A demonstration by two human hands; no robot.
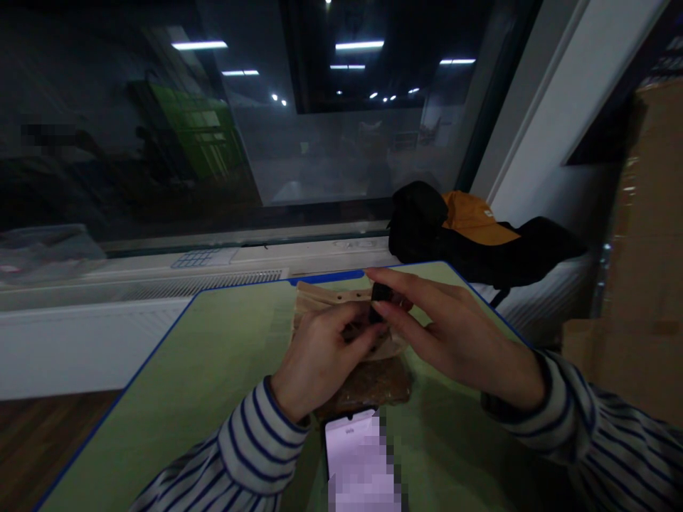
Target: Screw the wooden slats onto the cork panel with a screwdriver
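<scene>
A small black object (380,293) is pinched between the thumb and fingers of my right hand (453,334); its kind is not clear in the dim light. Close beside it, my left hand (325,348) has its thumb and fingers pressed together, reaching the black object's lower left side. Whether the left fingers hold anything else is hidden. Under both hands lies a beige piece (314,297) with small dark holes along its far edge. Nearer to me, a brown, glossy flat item (373,384) rests on the green table.
A lit phone (349,444) lies on the green table (213,370) in front of me. Beyond the table's far edge are a radiator (240,283) and a dark window. An orange cap (474,217) sits on a black bag (416,227) at the right, near tall cardboard (634,270).
</scene>
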